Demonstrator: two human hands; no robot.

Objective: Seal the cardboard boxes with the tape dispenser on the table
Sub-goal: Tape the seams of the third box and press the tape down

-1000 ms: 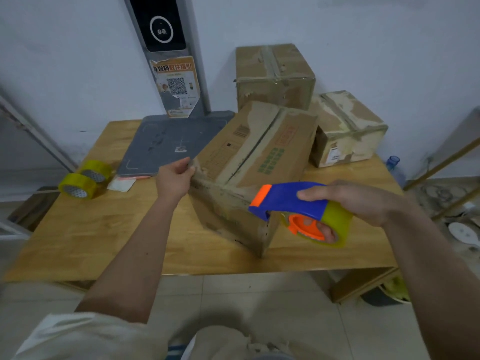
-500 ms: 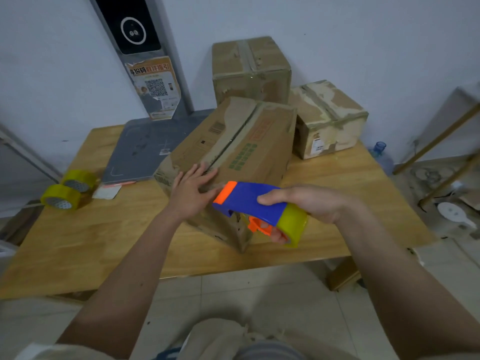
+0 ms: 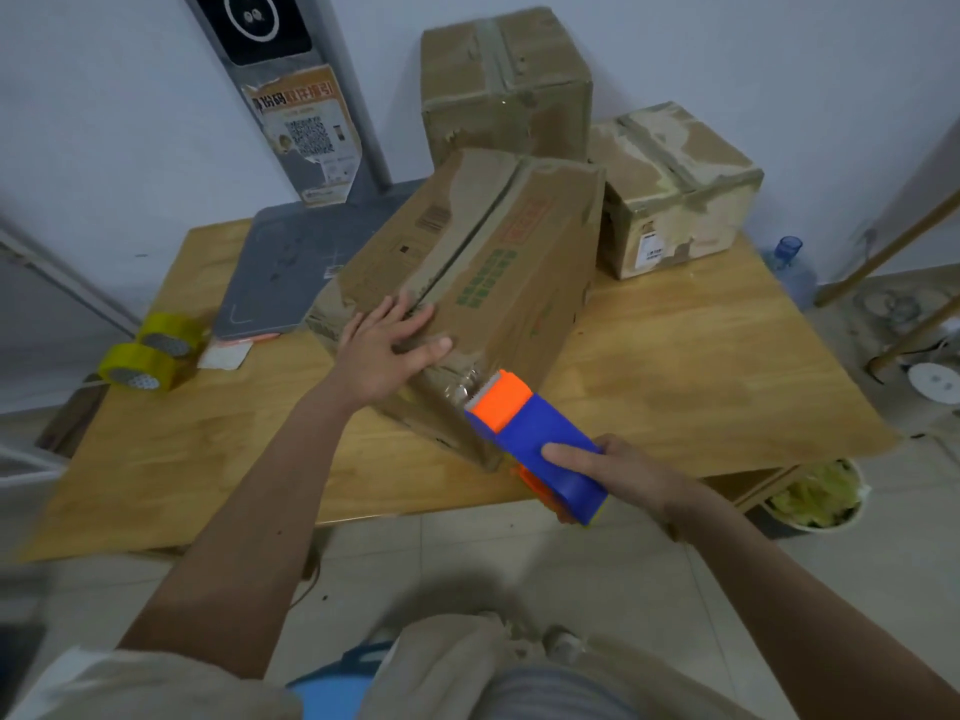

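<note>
A long worn cardboard box (image 3: 498,272) lies diagonally on the wooden table (image 3: 691,366), its top flaps meeting along a dark centre seam. My left hand (image 3: 387,350) presses flat on the near end of its top, fingers spread. My right hand (image 3: 618,478) grips a blue and orange tape dispenser (image 3: 535,439). The dispenser's orange nose touches the box's near end face, just below the top edge. Two smaller taped boxes stand behind: one (image 3: 506,80) against the wall, one (image 3: 675,189) at the back right.
Two yellow tape rolls (image 3: 150,358) sit at the table's left edge beside a grey flat scale platform (image 3: 291,267). A pole with a QR poster (image 3: 306,132) rises behind. A bin (image 3: 813,498) and a water bottle (image 3: 789,262) stand on the floor at right.
My left hand shifted from the box's left corner onto its top and flattened. My right hand swung the dispenser round, so its orange nose now meets the box's near end.
</note>
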